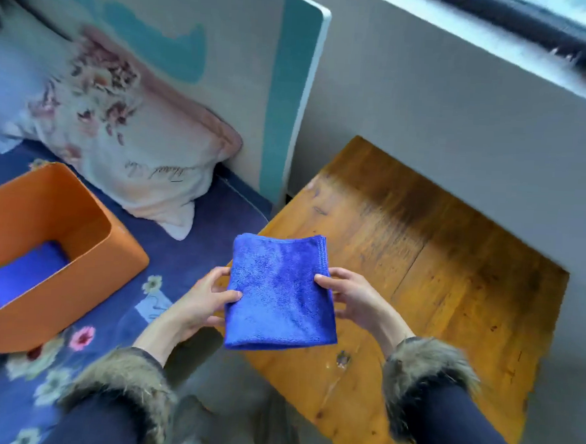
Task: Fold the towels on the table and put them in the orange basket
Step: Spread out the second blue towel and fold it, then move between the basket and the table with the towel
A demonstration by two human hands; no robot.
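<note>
Gripping a folded blue towel (280, 291) by its two sides, the left hand (199, 303) and right hand (352, 299) hold it over the wooden table's (452, 283) left edge. Left of it, on the bed, sits the orange basket (43, 241), with what looks like another blue towel (24, 274) inside.

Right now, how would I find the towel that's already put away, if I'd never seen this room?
Look left of the wooden table to the flowery blue bedspread, where an orange basket sits. At its bottom lies a blue towel. It matches the towel held by the two hands over the table's edge, but this one lies inside the basket with no hand on it.
</note>
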